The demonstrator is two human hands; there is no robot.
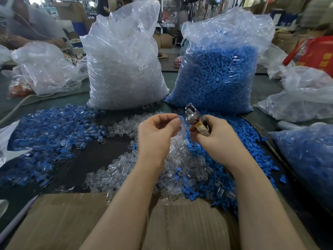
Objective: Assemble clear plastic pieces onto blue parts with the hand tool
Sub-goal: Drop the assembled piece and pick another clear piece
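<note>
Blue part (180, 118) pinched, left hand (157, 131) | right hand (214, 134) grips tool (193, 117), handle mostly hidden, perhaps wrapped

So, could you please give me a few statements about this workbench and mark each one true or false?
1. The left hand pinches a small blue part. True.
2. The right hand is empty. False: it grips a metal hand tool.
3. The bag of clear pieces stands left of the bag of blue parts. True.
4. Both tall bags lie flat. False: they stand upright.
</note>
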